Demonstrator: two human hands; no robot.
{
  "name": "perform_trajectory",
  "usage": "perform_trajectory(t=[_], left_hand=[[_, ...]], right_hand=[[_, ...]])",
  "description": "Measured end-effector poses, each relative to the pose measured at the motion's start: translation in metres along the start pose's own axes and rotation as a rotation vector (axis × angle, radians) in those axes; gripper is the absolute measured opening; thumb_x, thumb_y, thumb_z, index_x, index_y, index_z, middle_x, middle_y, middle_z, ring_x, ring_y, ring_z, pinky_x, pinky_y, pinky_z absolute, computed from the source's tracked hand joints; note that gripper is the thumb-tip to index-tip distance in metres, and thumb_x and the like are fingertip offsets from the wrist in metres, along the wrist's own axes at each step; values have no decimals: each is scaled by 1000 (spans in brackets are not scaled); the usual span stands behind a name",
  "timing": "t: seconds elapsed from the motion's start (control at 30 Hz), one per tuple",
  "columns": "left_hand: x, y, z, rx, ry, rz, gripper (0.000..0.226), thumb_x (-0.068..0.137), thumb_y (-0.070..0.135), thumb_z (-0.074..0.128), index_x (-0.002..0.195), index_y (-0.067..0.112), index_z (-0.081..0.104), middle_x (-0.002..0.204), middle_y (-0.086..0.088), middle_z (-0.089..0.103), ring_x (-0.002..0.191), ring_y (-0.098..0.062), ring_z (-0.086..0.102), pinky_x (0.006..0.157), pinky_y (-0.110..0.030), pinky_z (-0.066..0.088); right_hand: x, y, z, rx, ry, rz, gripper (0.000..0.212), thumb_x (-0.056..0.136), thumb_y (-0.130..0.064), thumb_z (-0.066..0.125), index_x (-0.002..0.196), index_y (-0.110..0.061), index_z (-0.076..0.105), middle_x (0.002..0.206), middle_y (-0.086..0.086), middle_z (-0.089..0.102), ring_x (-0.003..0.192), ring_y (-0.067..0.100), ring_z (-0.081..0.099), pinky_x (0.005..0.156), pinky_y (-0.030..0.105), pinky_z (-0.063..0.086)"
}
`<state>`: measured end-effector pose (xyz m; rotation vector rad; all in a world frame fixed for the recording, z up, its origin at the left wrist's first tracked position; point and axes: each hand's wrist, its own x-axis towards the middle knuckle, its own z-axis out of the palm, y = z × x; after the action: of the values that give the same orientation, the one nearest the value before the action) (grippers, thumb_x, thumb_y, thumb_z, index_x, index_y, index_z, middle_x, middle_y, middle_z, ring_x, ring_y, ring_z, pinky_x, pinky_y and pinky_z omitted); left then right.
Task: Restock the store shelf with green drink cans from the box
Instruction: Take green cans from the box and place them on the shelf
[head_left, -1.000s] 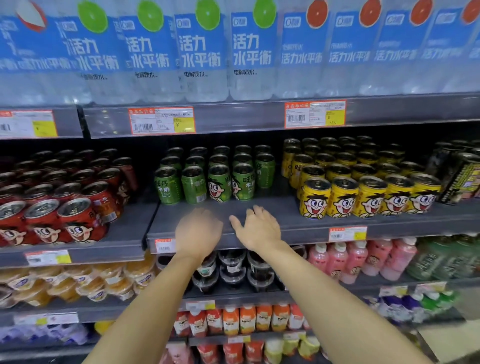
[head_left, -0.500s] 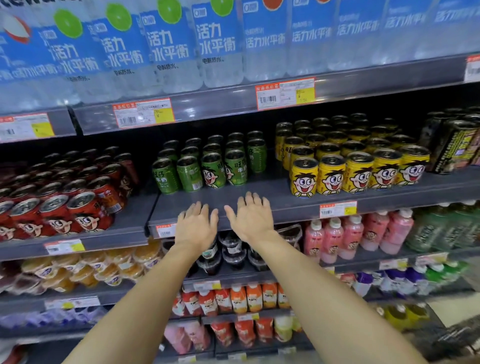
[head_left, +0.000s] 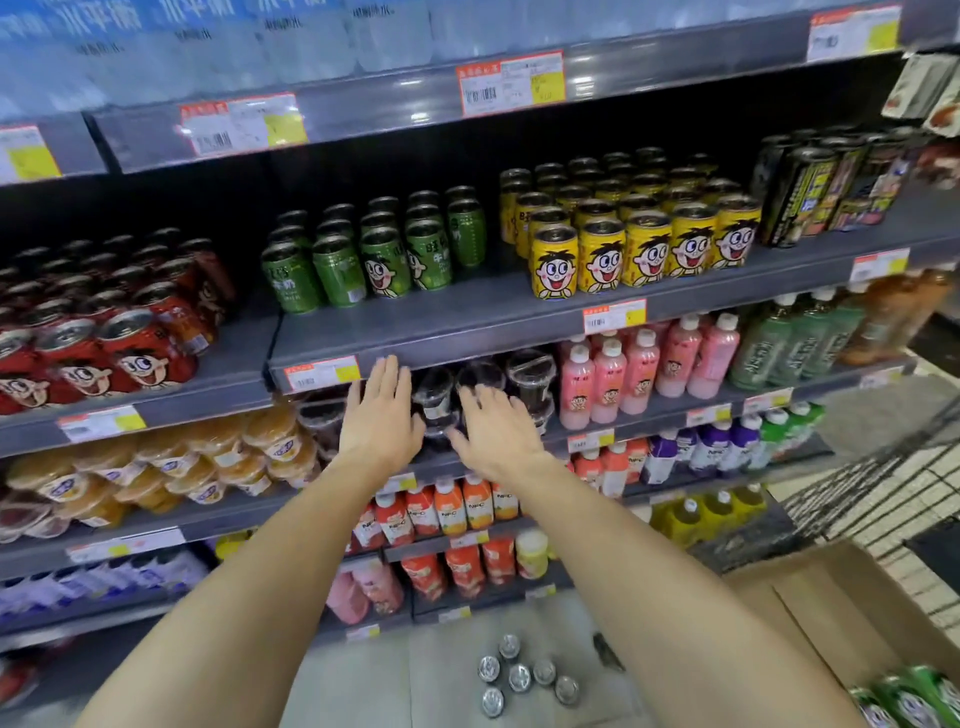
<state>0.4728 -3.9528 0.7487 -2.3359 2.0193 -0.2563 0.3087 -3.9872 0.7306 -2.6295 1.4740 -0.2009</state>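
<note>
Now that both hands (head_left: 382, 415) (head_left: 496, 434) have dropped off the shelf (head_left: 467, 322), fingers straight and empty, the box (head_left: 810, 613) at near right likely comes next.

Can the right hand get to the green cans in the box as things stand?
Probably yes: the right hand is open and empty, and the green cans lie uncovered in the open box at lower right.
</note>
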Motion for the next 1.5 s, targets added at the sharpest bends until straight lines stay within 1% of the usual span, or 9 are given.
perform_trajectory(t=[0.1, 0.2, 0.27, 0.53, 0.67, 0.77, 0.93, 1.2, 1.5], left_hand=[[-33, 13, 17, -79, -90, -3, 51, 96, 38, 42, 140, 11, 37, 142, -11, 44, 134, -29, 36, 107, -45, 33], [-67, 31, 29, -109, -176, 21, 38, 97, 38, 42, 122, 11, 48, 124, -10, 53, 117, -30, 48, 91, -42, 42], [-90, 45, 39, -133, -185, 80, 38, 97, 38, 42, 122, 10, 50, 121, -10, 55, 113, -30, 53, 86, -40, 45], [-173, 124, 74, -217, -347, 245, 39, 94, 36, 46, 124, 11, 52, 124, -10, 55, 113, -32, 55, 87, -40, 45], [-200, 165, 69, -203, -404, 348, 32, 95, 36, 46, 111, 11, 59, 113, -11, 61, 104, -31, 60, 80, -37, 48], [-209, 196, 59, -188, -391, 437, 29, 96, 33, 46, 111, 11, 57, 114, -12, 60, 104, -32, 59, 81, -37, 47], [-207, 259, 50, -160, -382, 525, 34, 96, 34, 44, 118, 11, 54, 118, -11, 60, 110, -30, 57, 86, -39, 46], [-187, 374, 38, -84, -407, 674, 32, 97, 34, 42, 115, 11, 55, 114, -10, 60, 104, -30, 59, 83, -38, 46], [-168, 487, 48, -10, -485, 695, 37, 97, 39, 47, 118, 11, 58, 121, -11, 61, 113, -30, 58, 92, -38, 45]], right_hand=[[-34, 1, 13, 39, -101, 88, 56, 100, -45, 42, 141, -8, 40, 137, 14, 48, 127, 32, 44, 100, 44, 41], [-71, 4, 30, 63, -183, 181, 52, 100, -44, 41, 136, -8, 44, 136, 13, 48, 128, 31, 42, 100, 43, 41], [-100, 6, 41, 53, -234, 217, 52, 100, -43, 41, 137, -7, 45, 139, 14, 47, 130, 31, 42, 104, 42, 38], [-235, 27, 78, 9, -396, 389, 50, 98, -44, 43, 134, -10, 45, 136, 12, 48, 128, 31, 44, 101, 41, 39], [-287, 52, 77, 35, -414, 511, 53, 95, -45, 48, 134, -10, 45, 137, 12, 48, 129, 30, 45, 102, 40, 39], [-316, 77, 67, 82, -366, 601, 49, 94, -46, 48, 130, -12, 48, 133, 12, 51, 126, 30, 49, 99, 39, 41], [-354, 126, 53, 139, -383, 740, 46, 97, -48, 46, 124, -11, 53, 123, 14, 61, 117, 33, 58, 92, 39, 46], [-407, 240, 45, 167, -428, 916, 43, 96, -43, 50, 121, -9, 61, 123, 12, 63, 115, 30, 59, 94, 38, 48], [-427, 348, 60, 247, -452, 950, 52, 98, -47, 44, 134, -9, 49, 131, 13, 57, 122, 31, 53, 100, 41, 44]])
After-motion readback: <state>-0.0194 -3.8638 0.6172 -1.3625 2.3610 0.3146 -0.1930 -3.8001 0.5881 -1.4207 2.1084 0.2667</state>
